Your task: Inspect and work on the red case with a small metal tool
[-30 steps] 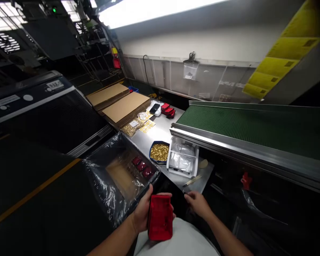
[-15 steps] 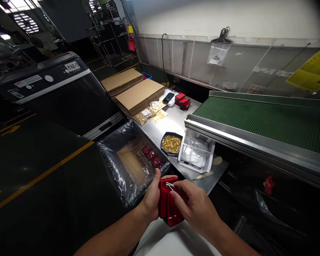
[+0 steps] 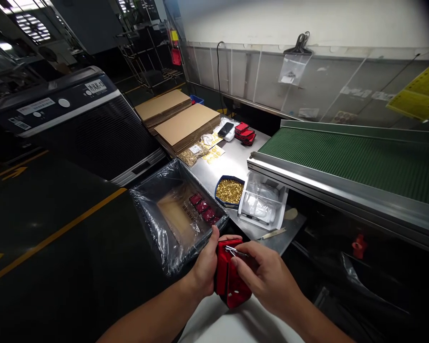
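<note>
My left hand (image 3: pixel 206 262) is closed round the left side of a red plastic housing (image 3: pixel 235 295) with black edges, held tilted over my lap. The housing has a hollow face with small light holes near its lower end. Between the thumb and fingers of my right hand (image 3: pixel 264 269) is a pair of tweezers (image 3: pixel 231 249). Its two slim silver tips lie at the upper part of the housing; whether they grip a small part there, I cannot tell.
A bin lined with clear plastic (image 3: pixel 148 209) holds several bagged red pieces (image 3: pixel 202 206). Beyond it are a blue tray of small brass parts (image 3: pixel 229 191), a white bin of clear bags (image 3: pixel 259 202), a knife (image 3: pixel 272 234), stacked red housings (image 3: pixel 245 135) and a green conveyor (image 3: pixel 343 162).
Both hands and the red housing have shifted slightly right and down. The tweezers' tips remain at the housing's upper part.
</note>
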A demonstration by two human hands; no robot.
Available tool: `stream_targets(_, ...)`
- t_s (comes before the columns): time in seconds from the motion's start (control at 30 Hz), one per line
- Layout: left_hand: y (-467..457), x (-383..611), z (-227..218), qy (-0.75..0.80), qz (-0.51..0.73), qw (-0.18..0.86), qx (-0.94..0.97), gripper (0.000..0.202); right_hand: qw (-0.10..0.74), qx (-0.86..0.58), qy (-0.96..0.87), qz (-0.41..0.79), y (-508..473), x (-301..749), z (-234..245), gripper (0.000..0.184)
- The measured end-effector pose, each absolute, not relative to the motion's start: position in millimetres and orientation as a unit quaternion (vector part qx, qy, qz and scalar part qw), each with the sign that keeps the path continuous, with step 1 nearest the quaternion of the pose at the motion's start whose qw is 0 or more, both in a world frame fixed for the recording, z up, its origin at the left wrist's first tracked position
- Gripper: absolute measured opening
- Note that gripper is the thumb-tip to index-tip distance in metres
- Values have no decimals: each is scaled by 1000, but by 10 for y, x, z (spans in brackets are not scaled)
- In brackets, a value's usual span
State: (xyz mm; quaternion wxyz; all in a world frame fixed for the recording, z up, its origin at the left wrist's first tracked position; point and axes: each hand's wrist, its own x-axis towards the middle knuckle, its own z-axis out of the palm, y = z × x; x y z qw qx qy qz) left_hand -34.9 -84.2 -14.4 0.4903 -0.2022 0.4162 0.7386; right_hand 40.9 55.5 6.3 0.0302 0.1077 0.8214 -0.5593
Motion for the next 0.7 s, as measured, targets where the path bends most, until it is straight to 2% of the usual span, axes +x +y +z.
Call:
stream_targets(0.37,-722,-345,-110,432,725,503,-186,74,13,105,819,-564,645,475,99,17)
stream_targets(0.53,-693,-358,-127,443,720,505,-171,66,33,105,813,-572,696,454,99,14)
stream_targets(0.7,-690,-361,-104,449,720,501,-171,73,20,127,814,-567,701,460,120,14)
